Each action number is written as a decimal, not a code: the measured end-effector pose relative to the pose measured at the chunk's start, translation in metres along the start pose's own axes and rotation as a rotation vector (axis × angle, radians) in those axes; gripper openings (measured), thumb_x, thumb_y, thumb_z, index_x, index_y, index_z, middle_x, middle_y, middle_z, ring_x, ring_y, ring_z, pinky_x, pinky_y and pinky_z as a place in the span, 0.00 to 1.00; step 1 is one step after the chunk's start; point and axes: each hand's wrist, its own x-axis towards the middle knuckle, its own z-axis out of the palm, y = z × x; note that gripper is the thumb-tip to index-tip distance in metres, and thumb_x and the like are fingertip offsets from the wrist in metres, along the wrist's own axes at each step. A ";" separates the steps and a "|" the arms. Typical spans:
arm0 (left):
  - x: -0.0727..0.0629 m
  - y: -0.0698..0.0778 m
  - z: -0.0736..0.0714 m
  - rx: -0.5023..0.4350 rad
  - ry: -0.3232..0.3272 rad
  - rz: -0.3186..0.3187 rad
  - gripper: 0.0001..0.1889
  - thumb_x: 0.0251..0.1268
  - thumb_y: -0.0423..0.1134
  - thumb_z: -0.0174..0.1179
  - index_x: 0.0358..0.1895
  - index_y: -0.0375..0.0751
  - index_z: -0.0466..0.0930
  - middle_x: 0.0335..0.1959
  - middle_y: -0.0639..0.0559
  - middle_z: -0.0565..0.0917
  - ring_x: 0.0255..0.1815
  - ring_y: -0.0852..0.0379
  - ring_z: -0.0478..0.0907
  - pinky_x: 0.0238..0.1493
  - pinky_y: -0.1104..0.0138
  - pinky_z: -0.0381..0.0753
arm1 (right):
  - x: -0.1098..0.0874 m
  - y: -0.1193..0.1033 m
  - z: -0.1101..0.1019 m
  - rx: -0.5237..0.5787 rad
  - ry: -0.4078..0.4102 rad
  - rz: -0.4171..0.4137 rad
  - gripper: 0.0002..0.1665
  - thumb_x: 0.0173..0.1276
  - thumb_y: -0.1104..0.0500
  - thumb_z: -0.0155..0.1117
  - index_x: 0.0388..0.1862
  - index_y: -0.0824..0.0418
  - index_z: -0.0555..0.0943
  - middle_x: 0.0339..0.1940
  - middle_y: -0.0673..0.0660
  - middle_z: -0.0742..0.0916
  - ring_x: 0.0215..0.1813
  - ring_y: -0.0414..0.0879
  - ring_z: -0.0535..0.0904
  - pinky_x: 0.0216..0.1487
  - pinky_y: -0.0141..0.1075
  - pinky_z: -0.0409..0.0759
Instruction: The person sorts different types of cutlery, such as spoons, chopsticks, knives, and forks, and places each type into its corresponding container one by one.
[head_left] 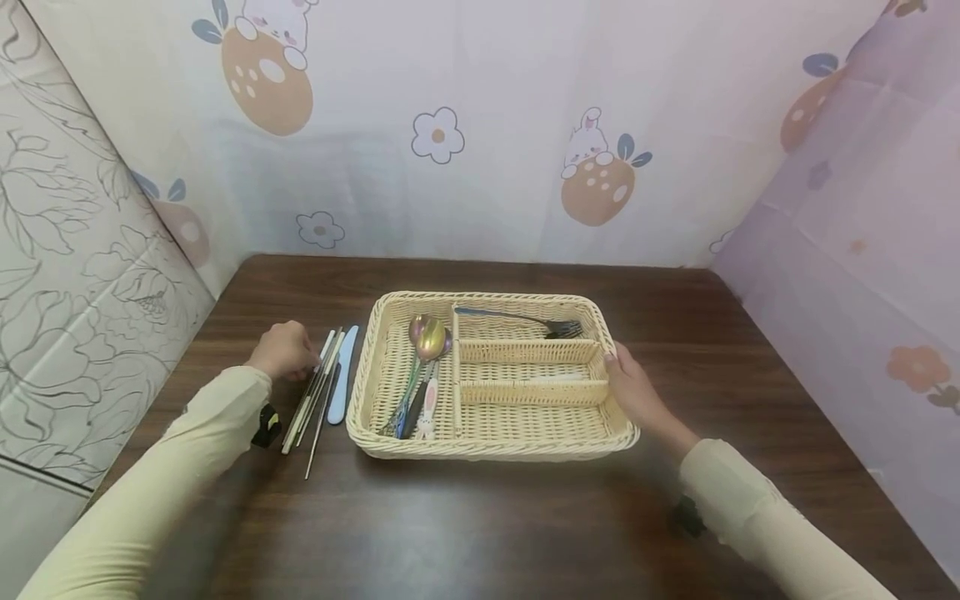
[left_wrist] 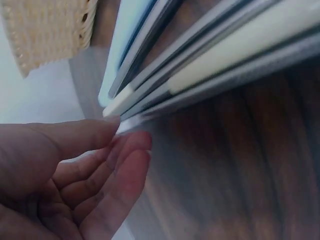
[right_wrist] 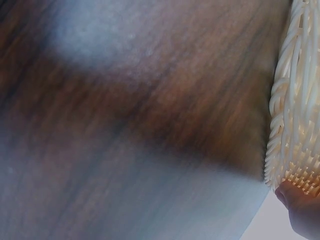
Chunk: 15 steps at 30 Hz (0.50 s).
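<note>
Head: chopsticks (head_left: pixel 300 419), loose bundle, just right of left hand (head_left: pixel 287 352); long axis near to far, far ends angled slightly right. Light-blue knife (head_left: pixel 342 383) alongside, between left hand and wicker basket (head_left: pixel 491 450). Spoons (head_left: pixel 431 342) and fork (head_left: pixel 558 327) inside basket.
Left wrist: thumb and fingertip pinch pale chopstick end; shafts fan away from hand.
Right wrist: right hand (right_wrist: pixel 302 212) grips basket rim; dark tabletop (right_wrist: pixel 150 100) beside hand.
</note>
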 end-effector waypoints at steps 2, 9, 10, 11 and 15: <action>0.000 0.001 0.004 -0.010 0.002 -0.016 0.16 0.55 0.26 0.57 0.10 0.36 0.72 0.09 0.49 0.76 0.11 0.56 0.76 0.17 0.66 0.78 | 0.000 0.001 0.000 -0.001 -0.002 0.002 0.32 0.80 0.52 0.29 0.76 0.65 0.45 0.63 0.77 0.68 0.63 0.68 0.67 0.64 0.57 0.61; -0.001 0.009 0.008 0.002 0.019 -0.072 0.17 0.54 0.27 0.57 0.11 0.41 0.66 0.09 0.46 0.75 0.10 0.56 0.75 0.15 0.67 0.75 | 0.001 0.002 0.000 -0.017 0.000 -0.005 0.31 0.80 0.53 0.29 0.75 0.66 0.44 0.67 0.77 0.64 0.67 0.68 0.62 0.67 0.58 0.56; -0.001 0.009 0.009 0.011 0.022 -0.075 0.17 0.54 0.27 0.57 0.11 0.41 0.66 0.09 0.46 0.75 0.10 0.56 0.75 0.14 0.67 0.74 | 0.001 0.002 0.000 -0.019 -0.001 -0.007 0.31 0.80 0.53 0.29 0.75 0.66 0.44 0.67 0.77 0.64 0.67 0.68 0.61 0.67 0.58 0.55; 0.000 0.009 0.009 0.019 0.026 -0.077 0.17 0.54 0.27 0.57 0.11 0.41 0.65 0.09 0.47 0.74 0.10 0.56 0.74 0.13 0.67 0.73 | 0.001 0.002 0.000 -0.017 -0.004 -0.005 0.32 0.80 0.53 0.28 0.75 0.66 0.44 0.67 0.77 0.64 0.67 0.67 0.62 0.66 0.58 0.56; 0.003 0.004 0.013 0.033 0.043 -0.061 0.18 0.54 0.30 0.60 0.11 0.41 0.66 0.08 0.48 0.73 0.09 0.56 0.72 0.13 0.68 0.71 | 0.001 0.001 0.001 -0.020 -0.006 -0.003 0.32 0.80 0.52 0.28 0.75 0.66 0.44 0.66 0.77 0.64 0.66 0.68 0.63 0.66 0.58 0.57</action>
